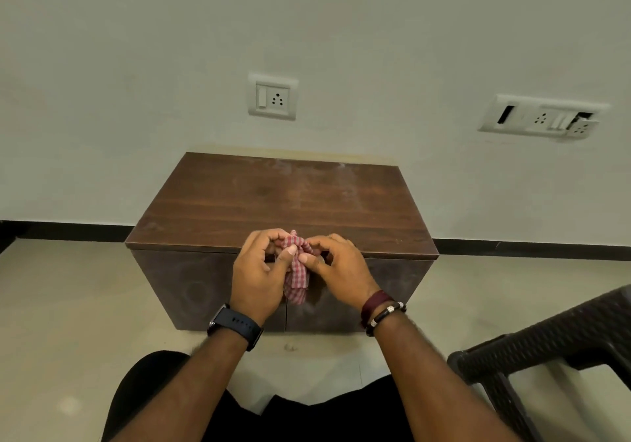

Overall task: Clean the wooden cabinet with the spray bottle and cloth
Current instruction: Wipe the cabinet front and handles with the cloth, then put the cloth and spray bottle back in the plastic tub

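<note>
Both hands meet in front of the near edge of the wooden cabinet (pixel 283 199), and between them is a small red and white checked cloth (pixel 296 272). The left hand (pixel 261 272) has its fingers curled, and its thumb presses the upper part of the cloth against them. The right hand (pixel 336 265) also has curled fingers, and its thumb and first finger pinch the cloth from the other side. The top of the cloth is bunched just above the fingertips, and the rest hangs down below the thumbs, in front of the dark front panel of the cabinet. I cannot tell if the hanging end touches the panel.

Beyond the fingers lies the brown top of the cabinet, with pale dusty marks on its far part. The cabinet stands on a light floor against a white wall. The spray bottle is not seen in this view.

The left wrist wears a dark watch (pixel 235 325), and the right wrist wears bracelets (pixel 384 310). To the right of the right arm is a part of a dark woven chair (pixel 546 346). Two socket plates (pixel 273 97) are on the wall
</note>
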